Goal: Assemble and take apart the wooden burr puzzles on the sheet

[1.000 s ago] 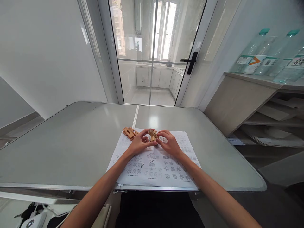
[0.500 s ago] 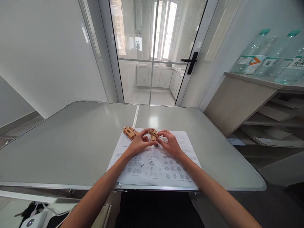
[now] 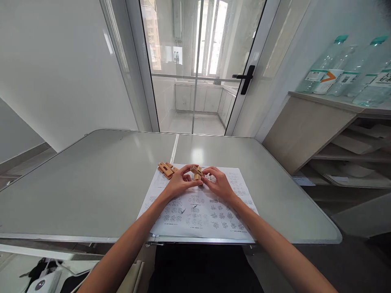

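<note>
Between my hands is a small assembly of notched wooden puzzle pieces (image 3: 197, 172), one bar lying at a slant across an upright one. My left hand (image 3: 181, 181) grips it from the left, thumb low and forefinger over the top. From the right, the thumb and fingertips of my right hand (image 3: 217, 182) close on the same pieces. Loose wooden pieces (image 3: 166, 169), one with an oval slot, lie heaped just beyond my left knuckles. Under both hands is a printed paper sheet (image 3: 201, 228) with rows of line drawings. My fingers partly cover the assembly.
The grey folding table (image 3: 91, 183) has a seam running toward the glass door (image 3: 195, 101). On the right, several plastic bottles (image 3: 332, 77) stand on a wooden shelf unit (image 3: 317, 112). A white device (image 3: 44, 280) with cables sits at the lower left.
Both hands keep their grip on the wooden pieces in nearly the same place. Only a very slight shift of the whole view shows.
</note>
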The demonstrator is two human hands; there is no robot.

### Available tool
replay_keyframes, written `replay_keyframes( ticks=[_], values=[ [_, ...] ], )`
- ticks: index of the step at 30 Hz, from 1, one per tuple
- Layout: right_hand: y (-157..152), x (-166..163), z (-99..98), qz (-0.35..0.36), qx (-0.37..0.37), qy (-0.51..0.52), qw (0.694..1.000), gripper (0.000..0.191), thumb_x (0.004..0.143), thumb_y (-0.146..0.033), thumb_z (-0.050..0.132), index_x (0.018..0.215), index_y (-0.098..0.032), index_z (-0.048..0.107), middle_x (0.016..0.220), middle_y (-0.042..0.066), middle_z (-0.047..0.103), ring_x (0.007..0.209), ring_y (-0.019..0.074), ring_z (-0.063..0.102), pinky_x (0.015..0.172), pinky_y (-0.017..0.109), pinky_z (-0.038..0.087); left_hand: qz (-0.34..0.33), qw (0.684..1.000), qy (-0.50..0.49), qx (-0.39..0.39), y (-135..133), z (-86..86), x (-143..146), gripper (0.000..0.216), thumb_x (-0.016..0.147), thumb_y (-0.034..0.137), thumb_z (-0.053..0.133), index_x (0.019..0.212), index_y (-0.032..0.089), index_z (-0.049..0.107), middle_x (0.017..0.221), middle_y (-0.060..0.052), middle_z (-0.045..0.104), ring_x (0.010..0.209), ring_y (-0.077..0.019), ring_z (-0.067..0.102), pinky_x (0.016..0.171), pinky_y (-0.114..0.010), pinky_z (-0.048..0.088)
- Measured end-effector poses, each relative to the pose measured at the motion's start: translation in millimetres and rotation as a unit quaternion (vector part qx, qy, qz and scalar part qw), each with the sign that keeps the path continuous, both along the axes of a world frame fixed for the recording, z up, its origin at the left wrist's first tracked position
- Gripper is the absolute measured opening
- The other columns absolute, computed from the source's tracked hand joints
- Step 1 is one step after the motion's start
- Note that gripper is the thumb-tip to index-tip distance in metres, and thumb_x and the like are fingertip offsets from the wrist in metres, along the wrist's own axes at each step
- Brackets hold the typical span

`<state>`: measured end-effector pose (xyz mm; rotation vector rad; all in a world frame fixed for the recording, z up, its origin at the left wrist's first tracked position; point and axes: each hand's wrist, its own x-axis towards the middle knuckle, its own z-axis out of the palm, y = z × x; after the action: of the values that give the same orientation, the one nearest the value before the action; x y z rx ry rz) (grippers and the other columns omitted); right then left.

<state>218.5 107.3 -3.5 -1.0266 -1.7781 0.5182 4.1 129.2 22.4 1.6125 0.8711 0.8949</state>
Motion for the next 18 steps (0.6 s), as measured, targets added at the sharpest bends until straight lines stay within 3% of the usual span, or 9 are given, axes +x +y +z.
replay_keyframes(
  ticks=[18],
  values=[
    [1.1,0.4,-2.5,-0.003,0.023,-0.004,1.0,0.014,0.097,-0.038,0.069,0.098,-0.024,0.071,0.097,0.006,0.072,0.093,0.0251,0.067,0.086,0.04,0.053,-0.001,1.0,0.012,0.014,0.6,0.4,-0.4,0.07,0.073,0.044,0.091,0.136,0.027,0.066,0.124,-0.006,0.071,0.062,-0.0068,0.051,0.061,-0.025,0.044]
  ],
)
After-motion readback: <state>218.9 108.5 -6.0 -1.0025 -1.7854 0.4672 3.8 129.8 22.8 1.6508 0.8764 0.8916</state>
